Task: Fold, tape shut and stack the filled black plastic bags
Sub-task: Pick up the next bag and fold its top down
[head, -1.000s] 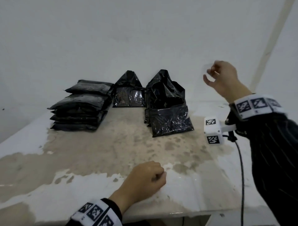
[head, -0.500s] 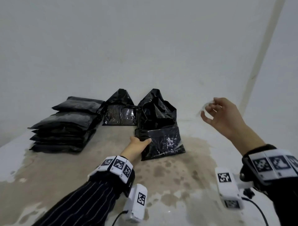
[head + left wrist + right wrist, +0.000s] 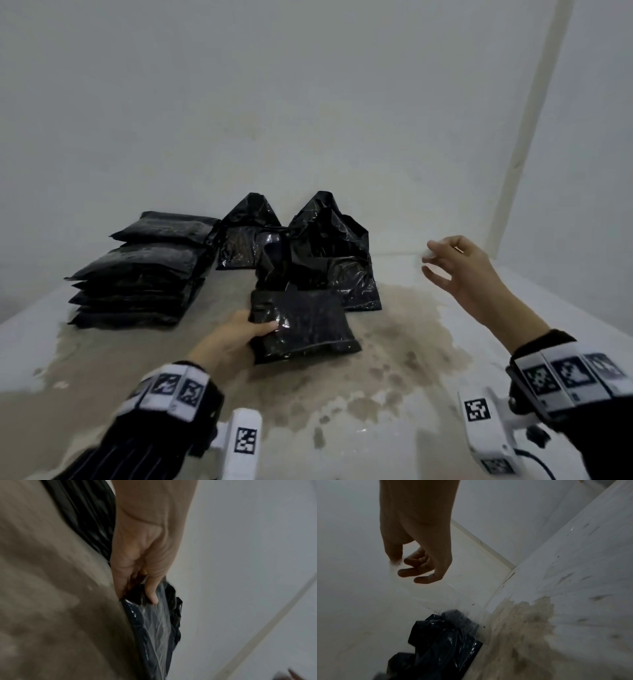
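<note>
My left hand (image 3: pixel 255 330) grips the left edge of a filled black bag (image 3: pixel 305 325) lying flat on the table, thumb on top; the left wrist view shows that hand (image 3: pixel 145 589) with fingers under the bag (image 3: pixel 159 622). The bag's loose top (image 3: pixel 274 260) stands up behind it. My right hand (image 3: pixel 433 262) is raised to the right of the bags, fingers curled, with a strip of clear tape (image 3: pixel 428 253) at its fingertips. In the right wrist view the tape (image 3: pixel 423 595) hangs from that hand (image 3: pixel 402 566). A stack of folded bags (image 3: pixel 144 274) sits at the left.
Two unfolded filled bags (image 3: pixel 250 236) (image 3: pixel 342 267) stand against the back wall (image 3: pixel 308 102). The table (image 3: pixel 394 377) is white with a large worn brown patch. A wall corner strip (image 3: pixel 527 120) runs up at the right.
My left hand went from the table's front edge to the bags and drew one towards me. My right hand came down with the tape. The camera view tilted up.
</note>
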